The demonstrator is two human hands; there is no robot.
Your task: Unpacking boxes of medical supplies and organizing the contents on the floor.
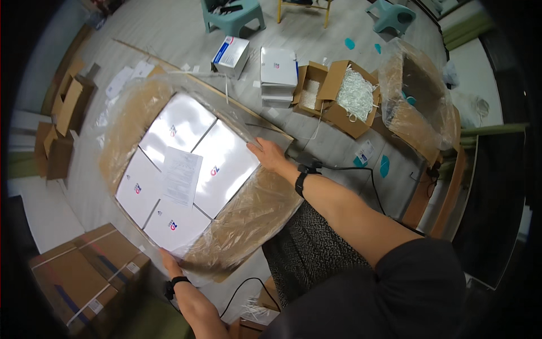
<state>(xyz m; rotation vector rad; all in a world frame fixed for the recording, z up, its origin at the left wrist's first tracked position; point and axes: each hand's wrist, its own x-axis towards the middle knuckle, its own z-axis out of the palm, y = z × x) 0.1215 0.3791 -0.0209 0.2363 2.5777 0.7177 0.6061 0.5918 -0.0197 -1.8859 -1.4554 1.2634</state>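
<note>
A large cardboard carton (127, 121) lined with a clear plastic bag stands open on the floor before me. Inside lie several flat white boxes (223, 166) side by side, with a printed paper sheet (182, 175) resting on top of them. My left hand (169, 261) grips the carton's near lower edge, over the plastic. My right hand (270, 155) holds the carton's right rim, fingers on the plastic liner. Both wrists wear black bands.
Sealed brown cartons (84, 277) sit at lower left, flattened cardboard (68, 113) at far left. Beyond lie white boxes (278, 73), an open box of white shredded filler (354, 96), another plastic-lined carton (415, 104), teal stools (231, 17) and a black cable (361, 169).
</note>
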